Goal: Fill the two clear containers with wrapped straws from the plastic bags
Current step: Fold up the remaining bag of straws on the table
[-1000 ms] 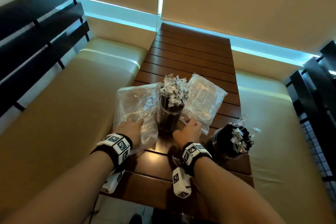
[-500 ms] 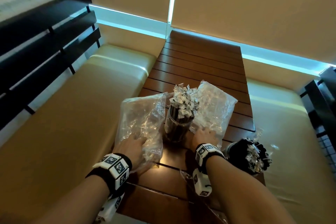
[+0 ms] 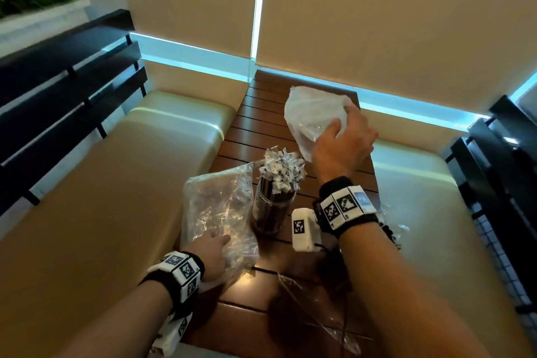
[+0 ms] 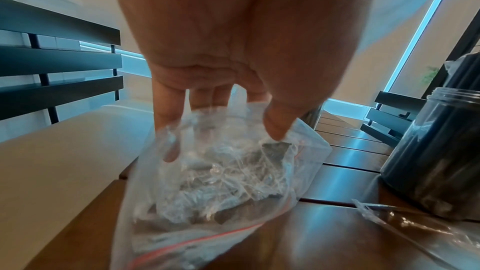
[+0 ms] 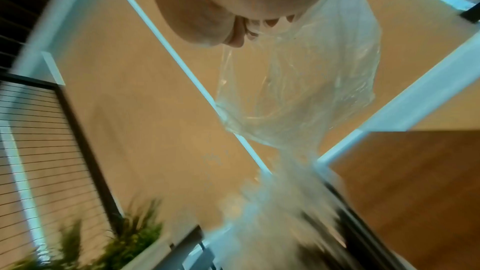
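head: right hand (image 3: 343,145) grips empty bag (image 3: 312,116) aloft over table (image 3: 261,125); container (image 3: 271,212) full of straws (image 3: 282,168); second one hidden behind right arm, cannot judge fill | left wrist: left hand (image 4: 233,48) fingers (image 4: 168,122) spread, pressing bag (image 4: 215,171) flat; next: clear empties | right wrist: fingers pinch film

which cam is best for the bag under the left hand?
Left wrist. The bag fills the frame there: crinkled clear plastic, red zip strip along its near edge, the left hand touching its top with fingers spread. Head view shows the whole bag lying beside the straw-filled container, but small. Right wrist view misses it.
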The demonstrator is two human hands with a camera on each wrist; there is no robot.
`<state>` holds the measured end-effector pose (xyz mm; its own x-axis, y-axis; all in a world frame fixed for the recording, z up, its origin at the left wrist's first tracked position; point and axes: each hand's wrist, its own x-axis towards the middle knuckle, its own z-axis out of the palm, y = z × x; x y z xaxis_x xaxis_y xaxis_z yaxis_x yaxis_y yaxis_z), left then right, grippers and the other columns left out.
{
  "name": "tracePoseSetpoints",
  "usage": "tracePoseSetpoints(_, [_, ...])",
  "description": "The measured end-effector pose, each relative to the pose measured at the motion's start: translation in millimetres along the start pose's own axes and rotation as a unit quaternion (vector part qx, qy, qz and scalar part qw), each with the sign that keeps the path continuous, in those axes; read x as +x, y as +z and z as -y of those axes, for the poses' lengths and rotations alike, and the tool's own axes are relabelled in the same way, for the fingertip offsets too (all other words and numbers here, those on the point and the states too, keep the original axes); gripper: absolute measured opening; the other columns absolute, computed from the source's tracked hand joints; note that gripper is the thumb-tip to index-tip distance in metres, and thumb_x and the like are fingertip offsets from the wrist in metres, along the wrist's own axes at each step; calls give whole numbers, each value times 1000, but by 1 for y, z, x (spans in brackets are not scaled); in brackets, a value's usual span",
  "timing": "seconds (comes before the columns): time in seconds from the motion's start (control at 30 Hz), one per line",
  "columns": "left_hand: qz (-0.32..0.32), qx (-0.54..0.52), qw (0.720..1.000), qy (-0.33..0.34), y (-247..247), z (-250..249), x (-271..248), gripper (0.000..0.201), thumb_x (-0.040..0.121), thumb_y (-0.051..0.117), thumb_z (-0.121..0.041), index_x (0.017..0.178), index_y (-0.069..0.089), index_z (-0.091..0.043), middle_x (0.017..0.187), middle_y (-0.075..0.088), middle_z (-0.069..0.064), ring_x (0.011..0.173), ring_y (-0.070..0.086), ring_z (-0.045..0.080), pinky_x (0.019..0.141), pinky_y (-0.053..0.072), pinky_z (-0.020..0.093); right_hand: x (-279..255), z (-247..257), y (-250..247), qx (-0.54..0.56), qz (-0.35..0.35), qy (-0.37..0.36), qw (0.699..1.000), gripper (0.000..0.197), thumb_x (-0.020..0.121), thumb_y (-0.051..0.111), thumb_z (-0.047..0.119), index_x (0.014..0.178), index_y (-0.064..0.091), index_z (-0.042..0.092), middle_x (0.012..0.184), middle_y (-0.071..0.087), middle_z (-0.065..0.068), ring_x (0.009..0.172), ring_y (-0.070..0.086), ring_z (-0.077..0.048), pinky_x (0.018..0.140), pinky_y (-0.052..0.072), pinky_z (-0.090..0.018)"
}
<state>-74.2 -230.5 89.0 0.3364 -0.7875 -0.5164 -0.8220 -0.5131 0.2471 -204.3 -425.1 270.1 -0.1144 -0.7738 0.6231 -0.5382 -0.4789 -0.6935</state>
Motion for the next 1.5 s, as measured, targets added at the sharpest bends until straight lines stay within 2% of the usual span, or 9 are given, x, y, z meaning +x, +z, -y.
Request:
tracePoseSetpoints(0.27, [-185,-100,977,22,-61,1,-32,53,93,27,-59,96,68,-25,115,69,9,101,64,30,88,50,37,8,96,-31,163,-33,-257,952,34,84,55,-5,109,70,13,102,70,3,94,56,-19,77,38,-19])
tracePoseSetpoints(0.4, [-246,-659,704,-100,-128,32,-74,71,99,17,-63,104,67,-13,90,74,9,90,64,31,81,49,41,-46,101,-29,140,63,-436,887,26,74,59,-14,76,69,10,80,69,-2,78,56,-25,66,43,-32])
tracePoseSetpoints(0.5, [-294,-732,595,-151,-144,53,-112,57,103,29,-50,149,30,-16,146,45,13,126,47,34,96,41,40,-102,79,-25,37,175,-546,818,15,78,64,1,71,66,14,72,62,1,74,52,-24,61,41,-36])
tracePoseSetpoints(0.6, [-206,-875,428,-93,-122,80,-114,98,79,22,-88,139,45,-14,132,57,18,113,56,39,80,47,48,-160,40,-20,-66,334,-599,725,11,75,72,18,67,67,24,66,58,9,73,52,-20,65,38,-34])
tracePoseSetpoints(0.73, [-165,-768,596,-170,-85,85,-92,104,74,42,-87,142,43,-8,142,47,22,127,46,47,82,50,47,-213,-2,-13,-194,538,-585,575,6,79,69,24,75,72,23,74,67,9,81,57,-18,72,42,-34])
tracePoseSetpoints(0.9, [-229,-516,789,-244,-46,78,-70,24,80,76,-8,98,65,3,108,68,21,99,66,35,79,55,40,-242,-26,-9,-212,764,-321,518,18,72,56,29,69,64,12,71,61,-9,74,62,-32,74,57,-38])
tracePoseSetpoints(1.17, [-263,-600,750,-93,-112,58,-103,14,86,61,7,90,61,-6,74,64,6,66,61,19,58,49,30,-162,48,-5,90,389,-211,892,42,72,57,5,113,60,16,119,55,-2,110,48,-17,94,44,-31])
tracePoseSetpoints(1.37, [-330,-564,754,64,-175,37,-143,30,85,57,8,100,70,-14,105,71,4,102,66,18,93,51,37,-62,152,-25,-29,341,-348,873,84,70,63,20,148,34,26,155,30,-6,145,20,-31,117,20,-50])
tracePoseSetpoints(1.5, [-407,-481,769,113,-165,33,-148,27,84,66,1,94,66,-24,99,68,2,97,65,17,93,52,44,-48,159,-36,-112,352,-446,815,36,83,56,21,119,59,24,111,64,0,96,58,-24,98,39,-43])
